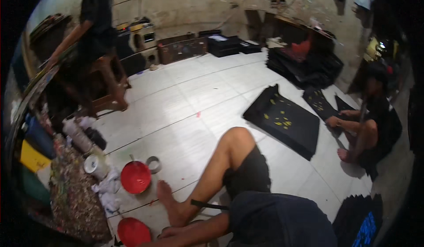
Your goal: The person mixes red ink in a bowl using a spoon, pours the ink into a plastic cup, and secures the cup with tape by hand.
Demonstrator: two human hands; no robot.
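A bare forearm comes out of a dark sleeve at the lower edge and runs down to the left; it appears to be my right arm. Its hand is cut off by the picture's edge, close to a red bowl, so I cannot see what it holds. No part of my left hand shows. Beyond the forearm, a bent leg in dark shorts rests its foot on the floor. Another red bowl, with a thin handle sticking up from it, stands beside a grey tape roll.
On the right a seated person handles black pieces with yellow marks. A black panel with yellow bits lies on the white tiled floor. Someone stands by a brown stool. Left are a paint-crusted board and white rags.
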